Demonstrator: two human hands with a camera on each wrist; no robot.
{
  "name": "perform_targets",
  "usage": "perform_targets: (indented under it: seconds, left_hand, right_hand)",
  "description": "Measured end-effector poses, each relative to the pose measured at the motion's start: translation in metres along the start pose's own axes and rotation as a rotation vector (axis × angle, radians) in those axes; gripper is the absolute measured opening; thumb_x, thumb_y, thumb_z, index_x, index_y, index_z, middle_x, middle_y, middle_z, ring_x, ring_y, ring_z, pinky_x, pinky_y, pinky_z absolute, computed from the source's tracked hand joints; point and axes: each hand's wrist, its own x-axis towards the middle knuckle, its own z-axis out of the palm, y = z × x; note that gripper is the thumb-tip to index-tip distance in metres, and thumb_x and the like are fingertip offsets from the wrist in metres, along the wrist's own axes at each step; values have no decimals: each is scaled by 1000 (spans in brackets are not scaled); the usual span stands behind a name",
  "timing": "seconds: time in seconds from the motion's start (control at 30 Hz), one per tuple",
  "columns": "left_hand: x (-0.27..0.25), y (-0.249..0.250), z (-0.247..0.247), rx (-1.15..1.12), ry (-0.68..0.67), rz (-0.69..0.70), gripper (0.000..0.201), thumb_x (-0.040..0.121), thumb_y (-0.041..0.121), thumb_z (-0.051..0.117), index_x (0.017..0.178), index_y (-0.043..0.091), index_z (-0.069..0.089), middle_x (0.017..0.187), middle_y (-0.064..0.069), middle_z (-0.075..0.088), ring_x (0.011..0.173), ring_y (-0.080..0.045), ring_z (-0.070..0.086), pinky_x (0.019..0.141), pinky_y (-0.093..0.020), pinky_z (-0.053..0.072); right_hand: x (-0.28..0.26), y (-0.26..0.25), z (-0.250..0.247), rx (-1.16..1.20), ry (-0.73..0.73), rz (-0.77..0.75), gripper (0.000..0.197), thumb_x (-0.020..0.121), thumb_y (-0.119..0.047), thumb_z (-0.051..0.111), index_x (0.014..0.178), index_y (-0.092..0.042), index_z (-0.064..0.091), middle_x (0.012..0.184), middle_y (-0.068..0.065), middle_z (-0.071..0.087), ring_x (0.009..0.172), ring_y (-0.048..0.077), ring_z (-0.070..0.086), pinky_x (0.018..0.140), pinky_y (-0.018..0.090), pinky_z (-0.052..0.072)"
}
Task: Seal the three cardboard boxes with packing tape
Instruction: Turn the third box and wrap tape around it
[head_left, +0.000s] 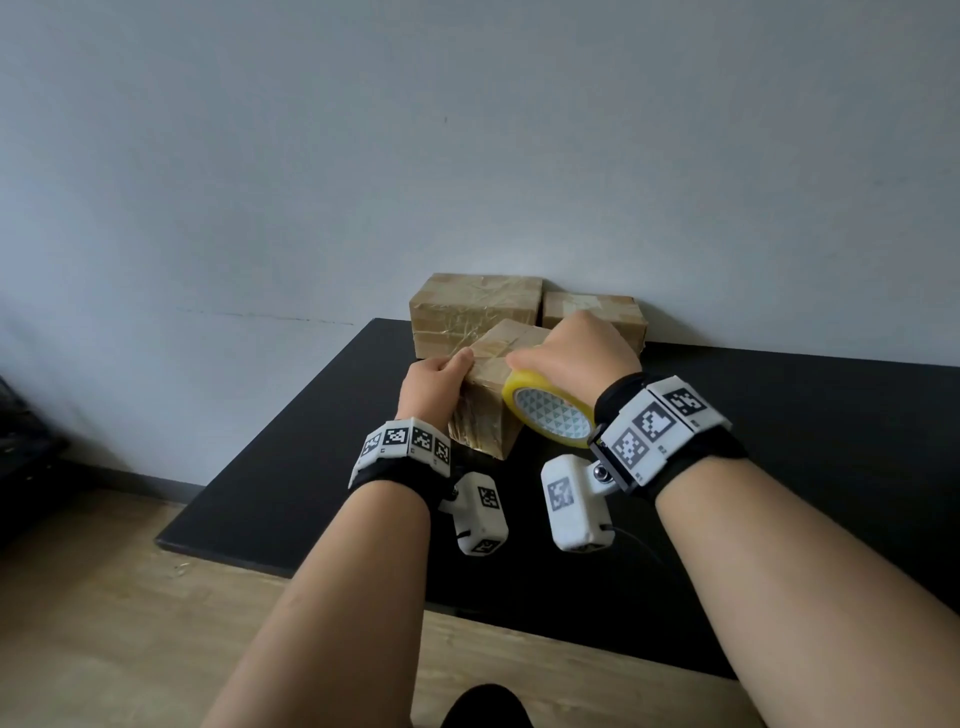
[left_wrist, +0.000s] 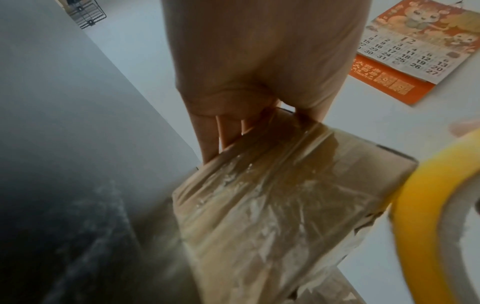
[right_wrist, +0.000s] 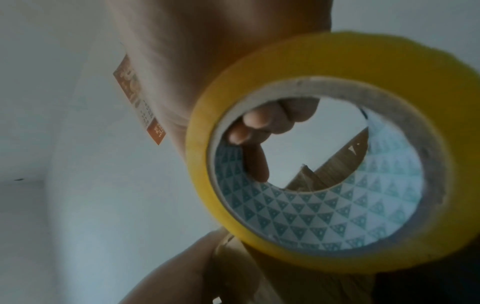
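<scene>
A small cardboard box (head_left: 493, 400), wrapped in wrinkled clear tape, stands on the black table (head_left: 291, 467) in front of me. My left hand (head_left: 434, 384) grips its left side, thumb on the top edge; the same box (left_wrist: 272, 205) and my left fingers (left_wrist: 207, 135) show in the left wrist view. My right hand (head_left: 576, 353) holds a yellow tape roll (head_left: 550, 415) against the box's right side, fingers hooked into the roll's core (right_wrist: 249, 127). The tape roll (right_wrist: 337, 154) fills the right wrist view. Two taped boxes, one larger (head_left: 475, 306) and one smaller (head_left: 597, 312), stand behind against the wall.
A grey wall (head_left: 467, 130) rises right behind the boxes. The table's left front corner (head_left: 166, 540) lies near wooden flooring (head_left: 93, 597). An orange wall calendar (left_wrist: 410, 51) hangs above. Dark objects (head_left: 26, 431) sit on the floor at far left.
</scene>
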Motion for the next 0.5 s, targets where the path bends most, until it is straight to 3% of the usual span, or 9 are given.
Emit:
perform_targets:
  seconds: [0.3, 0.5]
  left_hand:
    - [-7, 4, 0, 5, 4, 17, 39, 94, 43, 51, 66, 16, 58, 67, 1, 56, 64, -13, 53, 60, -27, 42]
    - [-7, 3, 0, 37, -3, 25, 41, 92, 47, 50, 78, 10, 60, 73, -6, 53, 68, -18, 51, 65, -32, 43]
  right_hand:
    - [13, 6, -3, -94, -67, 5, 35, 77, -43, 72, 66, -16, 52, 66, -1, 54, 59, 17, 52, 52, 28, 33]
    - [13, 23, 9, -37, -100, 78, 41, 70, -49, 71, 86, -11, 66, 81, 2, 67, 73, 20, 65, 56, 27, 42]
